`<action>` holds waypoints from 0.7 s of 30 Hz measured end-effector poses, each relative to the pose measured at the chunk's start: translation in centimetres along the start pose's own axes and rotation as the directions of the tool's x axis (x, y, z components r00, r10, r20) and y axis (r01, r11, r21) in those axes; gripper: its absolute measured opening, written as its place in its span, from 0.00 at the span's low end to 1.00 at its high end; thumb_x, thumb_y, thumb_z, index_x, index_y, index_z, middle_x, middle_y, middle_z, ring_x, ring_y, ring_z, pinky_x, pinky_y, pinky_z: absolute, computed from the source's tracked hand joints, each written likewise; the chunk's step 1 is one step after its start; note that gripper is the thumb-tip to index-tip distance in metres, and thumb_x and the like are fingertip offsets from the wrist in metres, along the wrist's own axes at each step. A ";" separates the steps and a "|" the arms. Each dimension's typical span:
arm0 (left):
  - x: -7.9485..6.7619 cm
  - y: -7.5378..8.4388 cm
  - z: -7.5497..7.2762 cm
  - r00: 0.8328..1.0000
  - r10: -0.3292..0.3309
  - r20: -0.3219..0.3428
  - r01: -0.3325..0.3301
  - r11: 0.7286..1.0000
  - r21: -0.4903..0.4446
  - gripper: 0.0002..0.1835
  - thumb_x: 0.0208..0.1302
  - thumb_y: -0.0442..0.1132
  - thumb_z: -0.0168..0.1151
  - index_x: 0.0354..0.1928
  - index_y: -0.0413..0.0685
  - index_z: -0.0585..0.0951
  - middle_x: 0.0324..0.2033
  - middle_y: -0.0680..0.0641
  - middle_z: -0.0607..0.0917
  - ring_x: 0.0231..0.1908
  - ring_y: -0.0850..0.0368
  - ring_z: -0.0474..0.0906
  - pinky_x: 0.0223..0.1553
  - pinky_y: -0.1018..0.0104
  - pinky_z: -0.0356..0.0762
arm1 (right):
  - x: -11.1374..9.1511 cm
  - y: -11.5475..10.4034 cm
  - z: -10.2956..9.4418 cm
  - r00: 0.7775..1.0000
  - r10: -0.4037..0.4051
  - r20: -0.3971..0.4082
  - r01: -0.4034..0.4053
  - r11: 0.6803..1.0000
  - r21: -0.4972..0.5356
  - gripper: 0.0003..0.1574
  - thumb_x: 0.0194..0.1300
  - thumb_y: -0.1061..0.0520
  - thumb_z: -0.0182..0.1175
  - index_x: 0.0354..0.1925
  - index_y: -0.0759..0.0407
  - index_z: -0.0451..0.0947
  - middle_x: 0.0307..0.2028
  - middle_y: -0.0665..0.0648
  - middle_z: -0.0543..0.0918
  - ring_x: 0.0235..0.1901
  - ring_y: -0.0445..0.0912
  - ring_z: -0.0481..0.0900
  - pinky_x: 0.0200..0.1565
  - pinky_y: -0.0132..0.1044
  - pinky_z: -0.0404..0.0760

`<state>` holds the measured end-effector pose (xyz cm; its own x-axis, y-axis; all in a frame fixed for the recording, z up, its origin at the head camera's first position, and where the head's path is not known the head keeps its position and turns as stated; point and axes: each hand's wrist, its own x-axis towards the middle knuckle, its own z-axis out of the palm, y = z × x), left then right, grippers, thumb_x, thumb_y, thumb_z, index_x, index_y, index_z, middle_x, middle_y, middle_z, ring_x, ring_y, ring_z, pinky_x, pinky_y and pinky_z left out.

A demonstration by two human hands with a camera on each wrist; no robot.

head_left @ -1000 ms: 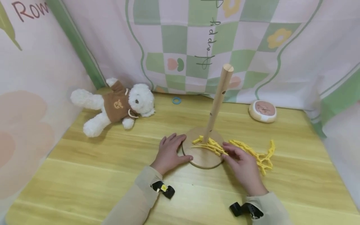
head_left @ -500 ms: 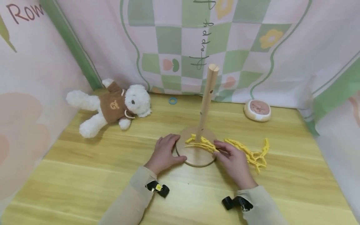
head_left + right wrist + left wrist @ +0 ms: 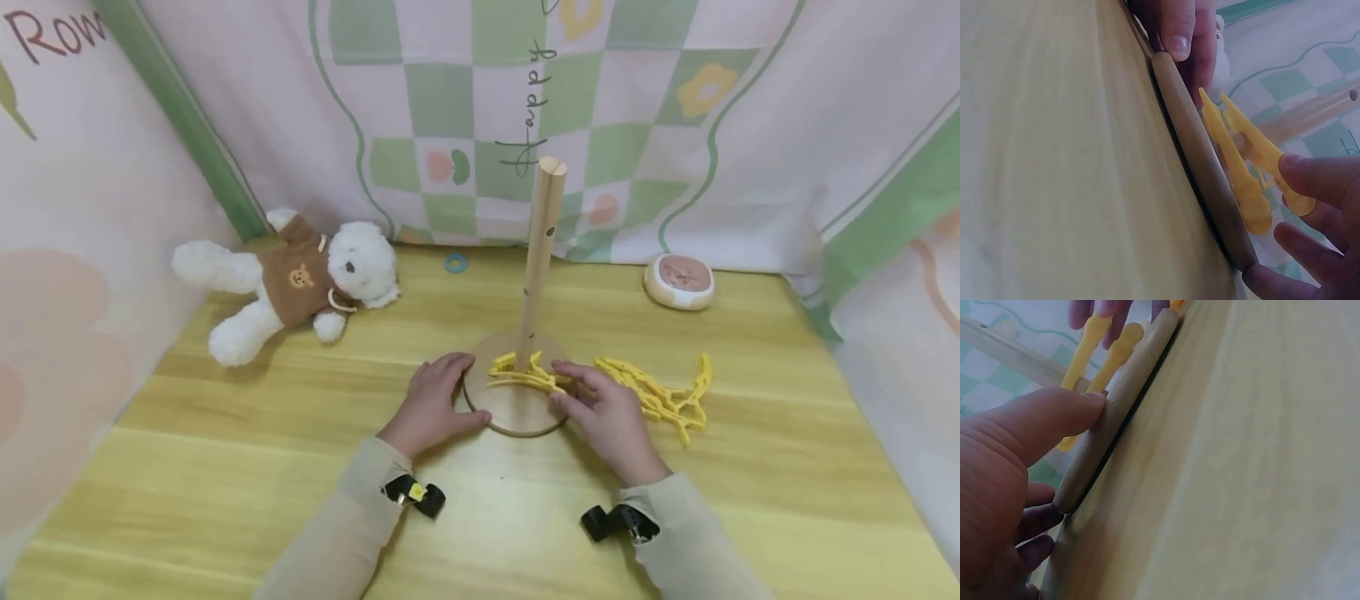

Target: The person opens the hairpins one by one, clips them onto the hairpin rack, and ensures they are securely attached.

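Note:
A wooden post with dark holes stands upright on a round wooden base. My left hand grips the base's left rim, with the thumb at the near edge and the fingers farther round. Over the base's right side, my right hand pinches a slender, curved yellow plastic piece between thumb and fingers; one fingertip touches the rim. A second yellow plastic piece lies just beneath it, close to the base. More yellow plastic sits around the post's foot; the exact shape is partly hidden.
Several tangled yellow plastic pieces lie on the table right of my right hand. A white plush toy in brown clothing lies at the left. Behind are a small blue ring and a rounded pink-and-white object.
The head view has shifted slightly, so the scene sits farther left. My right hand has moved a little inward over the base with the yellow plastic piece. My left hand keeps its grip.

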<state>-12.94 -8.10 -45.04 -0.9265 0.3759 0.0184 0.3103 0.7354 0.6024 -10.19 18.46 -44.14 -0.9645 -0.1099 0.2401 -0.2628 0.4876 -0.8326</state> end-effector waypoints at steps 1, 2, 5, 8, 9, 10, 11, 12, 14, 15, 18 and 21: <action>0.0 0.0 -0.1 1.000 0.006 0.002 -0.006 1.000 0.000 0.49 0.55 0.58 0.74 0.74 0.44 0.65 0.73 0.42 0.65 0.73 0.45 0.58 0.76 0.46 0.41 | 0.0 0.0 0.0 1.000 0.000 -0.003 0.000 1.000 -0.004 0.22 0.62 0.65 0.70 0.55 0.62 0.81 0.59 0.58 0.82 0.57 0.53 0.81 0.53 0.36 0.80; -0.1 0.0 -0.2 1.000 0.013 0.006 -0.013 1.000 0.002 0.50 0.55 0.58 0.74 0.74 0.44 0.65 0.73 0.42 0.65 0.73 0.45 0.58 0.76 0.45 0.40 | -0.1 0.0 0.0 1.000 0.002 -0.008 -0.002 1.000 -0.009 0.22 0.62 0.65 0.70 0.55 0.62 0.81 0.59 0.57 0.82 0.57 0.53 0.81 0.53 0.36 0.80; -0.1 0.0 -0.3 0.999 0.030 0.032 -0.030 1.000 0.007 0.50 0.55 0.59 0.74 0.75 0.46 0.64 0.73 0.44 0.66 0.74 0.46 0.57 0.76 0.45 0.38 | -0.4 0.2 -0.2 1.000 0.011 -0.006 -0.011 1.000 -0.025 0.23 0.62 0.64 0.70 0.56 0.60 0.81 0.58 0.56 0.83 0.57 0.52 0.81 0.53 0.37 0.81; -0.2 0.0 -0.5 0.997 0.037 0.061 -0.037 0.999 0.011 0.50 0.54 0.59 0.74 0.75 0.48 0.64 0.73 0.46 0.66 0.75 0.46 0.53 0.75 0.45 0.35 | -0.8 0.2 -0.5 1.000 0.017 0.006 -0.017 0.999 -0.049 0.24 0.63 0.62 0.69 0.58 0.58 0.81 0.59 0.56 0.82 0.57 0.53 0.82 0.52 0.38 0.82; -0.2 0.0 -0.6 0.997 0.041 0.068 -0.042 0.999 0.012 0.50 0.54 0.58 0.74 0.75 0.48 0.64 0.73 0.47 0.67 0.75 0.46 0.52 0.75 0.45 0.35 | -1.0 0.2 -0.5 1.000 0.019 0.007 -0.018 0.998 -0.053 0.24 0.63 0.62 0.69 0.58 0.58 0.81 0.59 0.56 0.82 0.56 0.53 0.82 0.51 0.38 0.83; -0.2 -0.1 -0.6 0.997 0.044 0.071 -0.045 0.999 0.013 0.50 0.54 0.58 0.75 0.75 0.49 0.64 0.73 0.48 0.67 0.76 0.46 0.51 0.75 0.45 0.34 | -1.0 0.1 -0.5 1.000 0.016 0.011 -0.015 0.998 -0.057 0.24 0.63 0.62 0.69 0.58 0.57 0.81 0.59 0.57 0.82 0.56 0.53 0.82 0.50 0.39 0.83; -0.2 -0.1 -0.6 0.996 0.046 0.073 -0.047 0.999 0.016 0.50 0.54 0.58 0.75 0.75 0.49 0.64 0.73 0.48 0.67 0.76 0.46 0.50 0.75 0.44 0.33 | -1.1 0.1 -0.5 1.000 0.011 0.013 -0.010 0.998 -0.062 0.24 0.63 0.61 0.70 0.58 0.57 0.81 0.59 0.57 0.82 0.56 0.53 0.82 0.49 0.39 0.84; -0.3 -0.2 -0.6 0.996 0.051 0.075 -0.052 0.998 0.017 0.50 0.54 0.58 0.74 0.75 0.49 0.64 0.73 0.48 0.67 0.76 0.46 0.50 0.75 0.44 0.33 | -1.1 0.1 -0.5 1.000 0.007 0.013 -0.006 0.998 -0.067 0.25 0.63 0.62 0.70 0.58 0.57 0.81 0.59 0.57 0.82 0.56 0.53 0.82 0.49 0.38 0.84; -0.3 -0.2 -0.6 0.996 0.059 0.073 -0.060 0.998 0.014 0.49 0.54 0.58 0.74 0.75 0.49 0.65 0.73 0.48 0.67 0.76 0.46 0.51 0.75 0.44 0.33 | -1.2 0.0 -0.4 1.000 -0.001 0.013 0.002 0.997 -0.079 0.25 0.62 0.62 0.70 0.58 0.57 0.81 0.59 0.56 0.82 0.55 0.53 0.82 0.48 0.38 0.84; -0.4 -0.2 -0.5 0.996 0.063 0.069 -0.064 0.998 0.012 0.49 0.54 0.57 0.74 0.75 0.48 0.65 0.73 0.48 0.67 0.76 0.45 0.51 0.75 0.43 0.33 | -1.2 0.0 -0.3 1.000 -0.004 0.012 0.005 0.996 -0.088 0.25 0.62 0.62 0.70 0.58 0.57 0.81 0.59 0.56 0.82 0.55 0.53 0.83 0.47 0.38 0.84; -0.7 -0.1 -0.3 0.996 0.056 0.074 -0.057 0.998 0.007 0.49 0.56 0.57 0.72 0.75 0.47 0.64 0.74 0.47 0.65 0.76 0.46 0.51 0.75 0.43 0.33 | -1.3 0.0 -0.2 1.000 -0.004 0.016 0.006 0.994 -0.112 0.26 0.62 0.61 0.70 0.59 0.56 0.80 0.59 0.55 0.82 0.55 0.53 0.83 0.47 0.38 0.85; -0.9 -0.1 0.0 0.996 0.048 0.077 -0.049 0.999 0.019 0.48 0.59 0.58 0.69 0.76 0.47 0.62 0.75 0.48 0.63 0.77 0.47 0.50 0.75 0.44 0.33 | -1.4 0.1 0.0 1.000 0.015 0.005 -0.015 0.995 -0.099 0.26 0.63 0.60 0.70 0.60 0.56 0.80 0.60 0.55 0.82 0.54 0.53 0.83 0.47 0.38 0.85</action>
<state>-12.16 -8.48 -45.08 -0.8913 0.4531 -0.0147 0.3596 0.7264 0.5857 -8.89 18.67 -44.51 -0.9685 -0.1068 0.2250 -0.2449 0.5728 -0.7823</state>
